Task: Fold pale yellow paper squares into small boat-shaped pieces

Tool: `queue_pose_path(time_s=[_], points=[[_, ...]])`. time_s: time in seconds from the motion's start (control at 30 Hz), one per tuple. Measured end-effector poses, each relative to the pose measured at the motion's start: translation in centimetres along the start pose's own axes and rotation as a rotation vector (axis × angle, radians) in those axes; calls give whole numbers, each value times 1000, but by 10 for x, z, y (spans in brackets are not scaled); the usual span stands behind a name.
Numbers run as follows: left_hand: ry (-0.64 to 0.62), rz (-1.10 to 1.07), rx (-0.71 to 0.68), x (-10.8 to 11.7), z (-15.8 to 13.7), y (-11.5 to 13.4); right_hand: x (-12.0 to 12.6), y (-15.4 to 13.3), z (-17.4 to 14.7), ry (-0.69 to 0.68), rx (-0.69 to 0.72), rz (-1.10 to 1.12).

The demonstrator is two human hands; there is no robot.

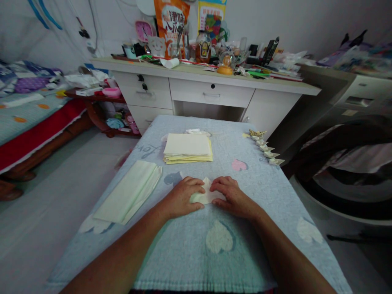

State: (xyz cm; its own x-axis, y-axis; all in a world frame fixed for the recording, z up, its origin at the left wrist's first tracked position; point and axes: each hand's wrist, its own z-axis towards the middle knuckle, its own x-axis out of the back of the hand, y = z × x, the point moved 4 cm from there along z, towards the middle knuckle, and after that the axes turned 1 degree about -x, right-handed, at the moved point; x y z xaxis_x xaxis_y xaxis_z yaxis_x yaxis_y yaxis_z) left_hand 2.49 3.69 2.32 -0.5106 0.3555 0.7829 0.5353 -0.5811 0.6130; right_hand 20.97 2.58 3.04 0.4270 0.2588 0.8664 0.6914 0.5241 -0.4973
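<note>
A small pale sheet of folded paper (pixel 207 195) lies on the cloth-covered table, its upper edge rising to a point. My left hand (pixel 185 196) has its curled fingers and thumb about the paper's left side. On the opposite side my right hand (pixel 234 195) holds it in the same way, thumb at the near edge. The hands cover both ends of the paper. Beyond them sits a stack of white and yellow paper sheets (pixel 188 145). Long folded pale-green sheets (pixel 130 192) lie to the left. A row of small folded paper boats (pixel 269 153) stands at the right edge.
A light-blue tablecloth (pixel 180 249) with heart prints covers the table. Behind is a white desk (pixel 211 92) crowded with a jar (pixel 203 47), an orange bag and other items. A washing machine (pixel 361 98) stands right; a bed (pixel 33 110) is at left.
</note>
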Motion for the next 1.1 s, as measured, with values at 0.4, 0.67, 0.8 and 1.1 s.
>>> queue_pose_path(time_s=[0.4,0.67,0.8,1.1], points=[[22,15,-22,-2,-1,-2,-1,4,1,6,15,-10],[36,10,-33,-3,0,-3,0,2,0,1,20,-9],[47,31,-38,-1,0,1,1,1,2,19,16,-15],[43,220,-74,-3,-1,11,-3,0,8,101,77,-58]])
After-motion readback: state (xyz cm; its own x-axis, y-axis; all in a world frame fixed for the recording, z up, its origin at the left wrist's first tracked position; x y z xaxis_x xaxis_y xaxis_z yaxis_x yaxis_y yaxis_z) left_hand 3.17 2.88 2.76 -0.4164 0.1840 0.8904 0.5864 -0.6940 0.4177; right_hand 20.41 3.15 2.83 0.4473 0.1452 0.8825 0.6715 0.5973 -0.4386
